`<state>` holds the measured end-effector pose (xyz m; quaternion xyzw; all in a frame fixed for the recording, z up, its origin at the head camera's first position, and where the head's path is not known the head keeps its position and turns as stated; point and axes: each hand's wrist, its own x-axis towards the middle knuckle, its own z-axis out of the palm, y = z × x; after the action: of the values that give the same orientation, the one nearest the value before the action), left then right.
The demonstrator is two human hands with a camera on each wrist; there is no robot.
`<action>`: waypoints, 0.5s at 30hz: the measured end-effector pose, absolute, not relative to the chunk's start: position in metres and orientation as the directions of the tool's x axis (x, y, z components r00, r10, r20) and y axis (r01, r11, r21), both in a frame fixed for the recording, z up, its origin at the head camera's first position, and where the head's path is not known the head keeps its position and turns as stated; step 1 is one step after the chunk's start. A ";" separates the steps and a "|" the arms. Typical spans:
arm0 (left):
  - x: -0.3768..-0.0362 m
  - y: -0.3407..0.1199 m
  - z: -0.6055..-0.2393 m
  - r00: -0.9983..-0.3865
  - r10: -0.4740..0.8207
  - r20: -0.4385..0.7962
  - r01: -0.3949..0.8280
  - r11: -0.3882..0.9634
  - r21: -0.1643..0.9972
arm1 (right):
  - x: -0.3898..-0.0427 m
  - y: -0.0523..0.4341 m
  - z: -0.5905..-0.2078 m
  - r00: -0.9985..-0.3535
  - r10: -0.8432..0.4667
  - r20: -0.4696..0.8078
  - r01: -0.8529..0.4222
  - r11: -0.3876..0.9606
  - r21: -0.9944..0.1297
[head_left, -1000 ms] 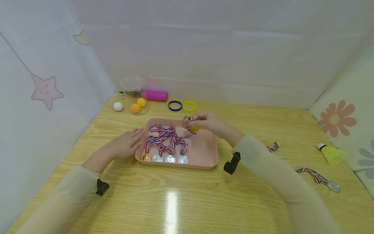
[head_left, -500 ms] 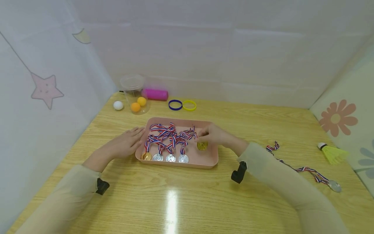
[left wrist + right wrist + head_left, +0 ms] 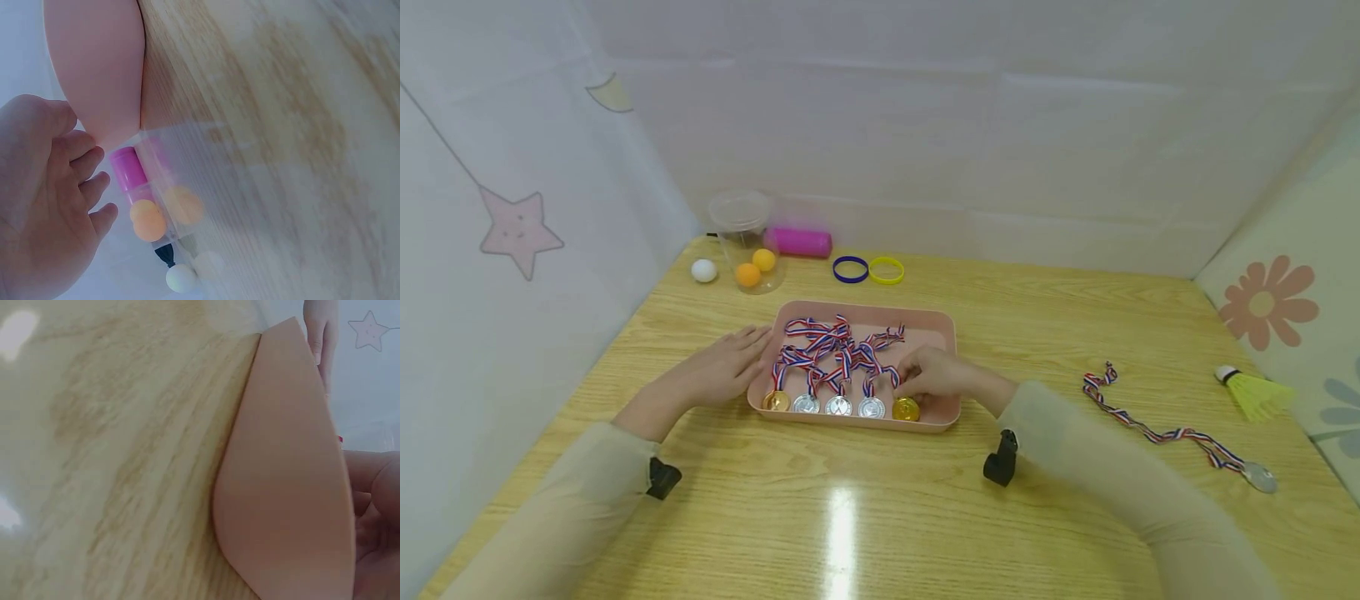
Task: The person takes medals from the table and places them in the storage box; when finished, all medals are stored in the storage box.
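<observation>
My left hand point(image 3: 722, 369) lies with straight fingers against the left wall of a pink tray point(image 3: 936, 423). In the left wrist view, the fingertips of that hand point(image 3: 56, 206) touch the tray's outer wall. Inside the tray, my right hand point(image 3: 934, 372) curls its fingers at a gold medal point(image 3: 906, 409), by the top of the medal where its striped ribbon begins. To the left of it, silver medals point(image 3: 871, 407) and another gold medal point(image 3: 777, 401) line the front wall. Their red, white and blue ribbons point(image 3: 820, 342) lie tangled behind. The tray wall partly hides the right hand point(image 3: 375, 531) in the right wrist view.
A silver medal point(image 3: 1258, 477) on a long ribbon and a yellow shuttlecock point(image 3: 1252, 393) lie at the right. Behind the tray are blue point(image 3: 850, 269) and yellow wristbands point(image 3: 887, 270), a pink cylinder point(image 3: 801, 242), a clear cup point(image 3: 739, 218) with orange balls, and a white ball point(image 3: 703, 270).
My right hand has carried the gold medal from the tray's back edge down to the front wall, at the right end of the row. My left hand has stayed put.
</observation>
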<state>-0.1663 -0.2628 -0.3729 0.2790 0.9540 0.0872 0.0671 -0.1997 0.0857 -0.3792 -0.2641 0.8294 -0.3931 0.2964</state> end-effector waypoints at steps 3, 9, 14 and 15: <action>-0.166 -0.263 -0.373 -0.834 0.545 -0.081 0.521 0.829 0.203 | -0.199 0.084 -0.384 -0.689 -0.658 -0.305 -0.171 0.556 -0.813; -0.165 -0.262 -0.372 -0.836 0.543 -0.083 0.520 0.830 0.202 | -0.199 0.081 -0.389 -0.704 -0.648 -0.291 -0.233 0.598 -0.767; -0.164 -0.260 -0.370 -0.837 0.540 -0.085 0.516 0.832 0.207 | -0.198 0.079 -0.389 -0.716 -0.634 -0.291 -0.255 0.627 -0.736; -0.163 -0.260 -0.369 -0.838 0.540 -0.086 0.515 0.832 0.208 | -0.198 0.078 -0.389 -0.718 -0.633 -0.289 -0.258 0.629 -0.734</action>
<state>-0.1635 -0.2598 -0.3694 0.2762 0.9544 0.0885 0.0704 -0.1980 0.0784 -0.3890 -0.2589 0.8605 -0.3445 0.2718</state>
